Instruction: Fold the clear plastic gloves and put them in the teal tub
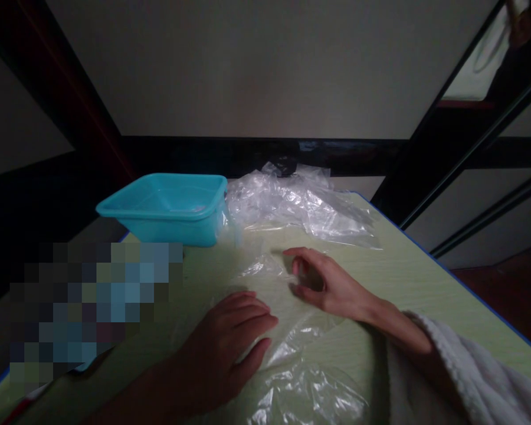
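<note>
A clear plastic bag (pixel 310 386) lies spread and wrinkled on the pale green tabletop. My left hand (pixel 236 330) rests over its left part, palm down, fingers stretched out and holding nothing that I can see. To the right, my right hand (pixel 321 280) is at the bag's far right part, thumb and fingers curved and apart with a gap between them. Whether the right fingertips touch the film is unclear. Beyond both hands sits a heap of crumpled clear plastic bags (pixel 283 198).
A turquoise plastic basin (pixel 172 230) stands at the far left of the table (pixel 425 277), with clear film against its right side. A pixelated patch hides whatever is at the left edge. A pale wall panel (pixel 256 71) rises behind the table.
</note>
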### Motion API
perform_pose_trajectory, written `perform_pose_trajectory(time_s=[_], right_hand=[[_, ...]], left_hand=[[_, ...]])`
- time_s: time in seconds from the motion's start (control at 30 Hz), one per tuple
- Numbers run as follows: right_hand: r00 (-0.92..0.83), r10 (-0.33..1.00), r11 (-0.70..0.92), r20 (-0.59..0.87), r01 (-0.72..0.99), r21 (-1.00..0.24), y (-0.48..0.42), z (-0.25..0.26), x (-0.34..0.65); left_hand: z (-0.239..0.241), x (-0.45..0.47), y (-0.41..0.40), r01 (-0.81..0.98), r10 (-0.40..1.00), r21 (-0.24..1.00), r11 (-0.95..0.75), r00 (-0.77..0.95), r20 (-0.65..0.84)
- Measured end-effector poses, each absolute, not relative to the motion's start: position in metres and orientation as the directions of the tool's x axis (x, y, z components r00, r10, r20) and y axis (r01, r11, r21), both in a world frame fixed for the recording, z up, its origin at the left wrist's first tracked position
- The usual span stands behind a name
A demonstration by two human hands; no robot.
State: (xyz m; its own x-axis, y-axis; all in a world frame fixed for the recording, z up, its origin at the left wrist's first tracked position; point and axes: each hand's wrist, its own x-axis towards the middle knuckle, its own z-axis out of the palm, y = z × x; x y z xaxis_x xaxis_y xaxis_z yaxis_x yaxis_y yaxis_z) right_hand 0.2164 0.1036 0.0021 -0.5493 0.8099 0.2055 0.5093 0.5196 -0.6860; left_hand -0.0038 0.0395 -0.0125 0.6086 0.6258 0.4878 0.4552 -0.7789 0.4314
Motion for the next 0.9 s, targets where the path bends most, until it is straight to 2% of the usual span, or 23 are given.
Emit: perform_pose_trajectory(time_s=[0.17,0.27,0.37,0.5,0.67,0.77,0.9], right_hand=[[-0.61,0.775,0.584,0.164,0.594,-0.553,0.105,0.005,0.221],[-0.625,0.771,0.578,0.125,0.604,-0.548,0.104,0.006,0.221],[-0.623,0.775,0.56,0.105,0.601,-0.57,0.103,0.006,0.219],[-0.609,0.784,0.516,0.121,0.53,-0.673,0.102,0.006,0.218],[-0.561,0.81,0.333,0.174,0.195,-0.922,0.102,0.008,0.218],[-0.509,0.843,0.241,0.171,0.073,-0.968,0.103,0.011,0.217],[-0.371,0.915,0.19,0.16,0.047,-0.981,0.106,0.011,0.218]], left_hand=[[-0.021,-0.006,0.038,0.599,0.69,0.345,-0.723,0.648,0.321],[-0.026,-0.009,0.039,0.616,0.693,0.33,-0.715,0.685,0.224],[-0.031,-0.01,0.041,0.603,0.678,0.328,-0.727,0.707,0.202],[-0.026,-0.009,0.041,0.612,0.67,0.292,-0.735,0.723,0.171],[-0.016,-0.007,0.038,0.655,0.694,0.243,-0.715,0.706,0.138],[-0.022,-0.008,0.04,0.625,0.669,0.247,-0.741,0.72,0.185],[-0.027,-0.01,0.044,0.572,0.618,0.241,-0.784,0.751,0.232]])
